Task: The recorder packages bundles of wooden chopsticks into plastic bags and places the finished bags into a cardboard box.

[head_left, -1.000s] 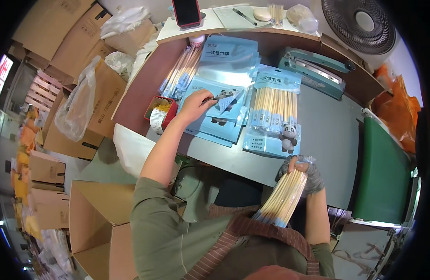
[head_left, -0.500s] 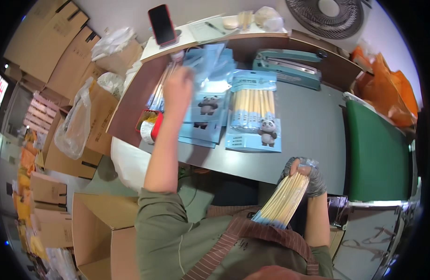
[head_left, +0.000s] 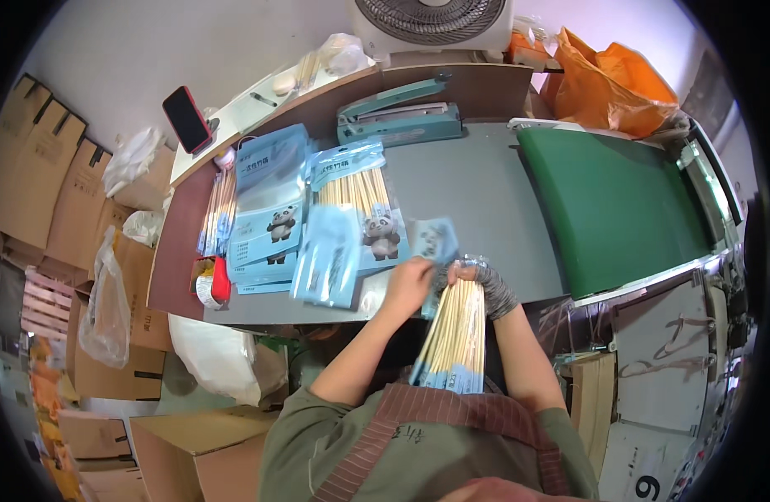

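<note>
My right hand (head_left: 483,286), in a grey glove, grips a bundle of wooden chopsticks (head_left: 457,331) that hangs down toward my chest, its lower end in a blue bag. My left hand (head_left: 408,283) is bare and holds a blue printed bag (head_left: 432,243) against the top of that bundle. A second blue bag (head_left: 326,258) looks blurred just left of my left hand, above the grey table (head_left: 468,192). Filled blue packs with a panda picture (head_left: 361,209) and a stack of flat blue bags (head_left: 269,209) lie beyond it.
A teal heat sealer (head_left: 401,122) stands at the back of the table, a white fan (head_left: 433,20) behind it. A green conveyor belt (head_left: 606,205) runs on the right, an orange bag (head_left: 609,77) beyond it. Left are a red tape roll (head_left: 212,283), a red phone (head_left: 188,119) and cardboard boxes (head_left: 33,167).
My left hand has come back from the bag stack at the far left with a blue bag and now meets the chopstick bundle in my right hand. The view has swung right.
</note>
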